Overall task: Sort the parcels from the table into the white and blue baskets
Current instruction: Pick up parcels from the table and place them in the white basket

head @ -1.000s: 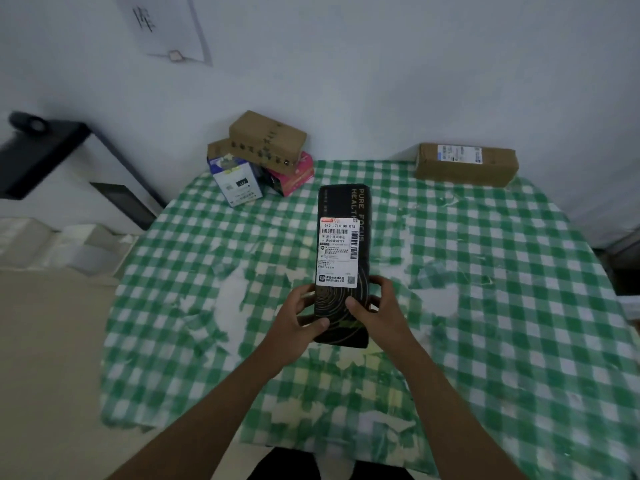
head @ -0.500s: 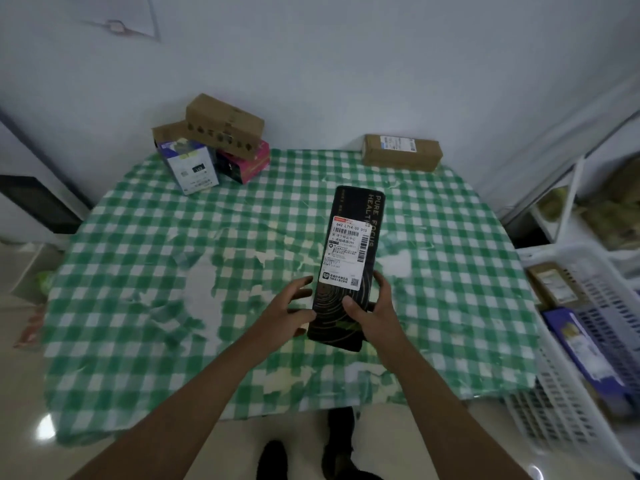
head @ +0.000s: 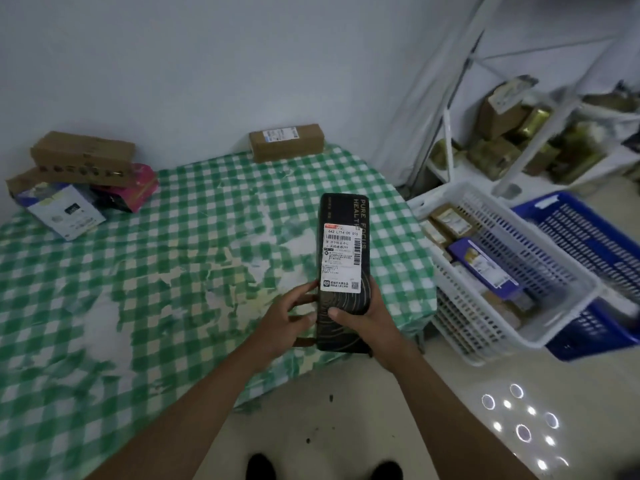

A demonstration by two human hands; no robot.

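While the black parcel point(head: 343, 271) stays gripped at its lower end, right hand point(head: 372, 320) curled round one edge and left hand point(head: 284, 320) fingers point(head: 304, 292) pressed to the other, the head view has swung right since a second ago: the white basket point(head: 568, 271) and blue basket point(head: 588, 230) beside the bench point(head: 173, 254) now show, so drop-off looks near. Motion blur muddies the label; the blue basket's contents are cut off, and shelf goods are indistinct.
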